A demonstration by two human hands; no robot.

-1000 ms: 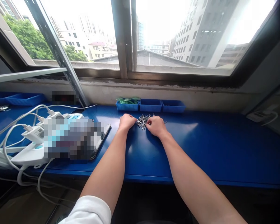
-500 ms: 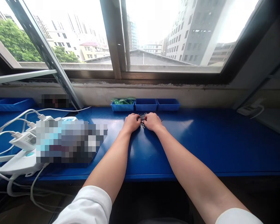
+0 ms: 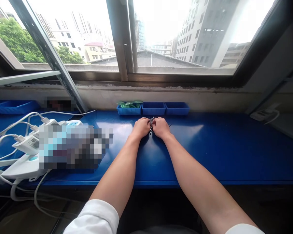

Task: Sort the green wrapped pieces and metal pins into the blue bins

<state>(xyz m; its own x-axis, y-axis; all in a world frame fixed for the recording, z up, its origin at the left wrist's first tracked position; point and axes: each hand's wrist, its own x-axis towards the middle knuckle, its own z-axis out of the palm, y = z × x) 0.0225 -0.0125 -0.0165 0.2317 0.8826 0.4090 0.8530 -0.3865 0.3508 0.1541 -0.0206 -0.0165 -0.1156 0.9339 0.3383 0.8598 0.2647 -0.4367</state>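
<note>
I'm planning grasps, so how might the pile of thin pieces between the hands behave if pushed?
The pieces jut at odd angles, so would probably scatter. Straight ends suggest stiffness; the glossy tabletop may let them slide.

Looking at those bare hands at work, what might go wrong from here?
The thin metal pieces lie loosely between the left hand and right hand; some might scatter across the smooth blue table. Their ends look narrow, so bare fingers could perhaps get pricked. A white cable hangs past the front edge; if snagged, it might tug the power strip.
</note>
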